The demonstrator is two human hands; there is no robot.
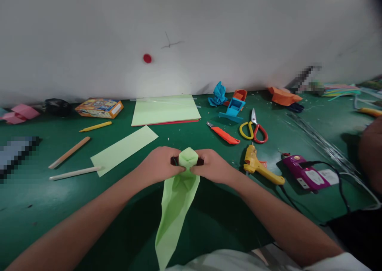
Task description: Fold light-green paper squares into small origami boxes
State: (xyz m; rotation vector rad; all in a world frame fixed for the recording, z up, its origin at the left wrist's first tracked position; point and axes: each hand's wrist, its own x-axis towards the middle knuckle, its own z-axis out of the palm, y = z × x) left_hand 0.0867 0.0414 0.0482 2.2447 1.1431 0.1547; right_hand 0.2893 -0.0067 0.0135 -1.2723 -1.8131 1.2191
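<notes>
Btwn L hand (161, 165), R hand (215, 167): paper (178, 201) (grn)

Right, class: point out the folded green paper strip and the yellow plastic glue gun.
Folded green paper strip (177, 207): head view, on its hanging length.
Yellow plastic glue gun (259, 168): head view, where body meets handle.
</notes>
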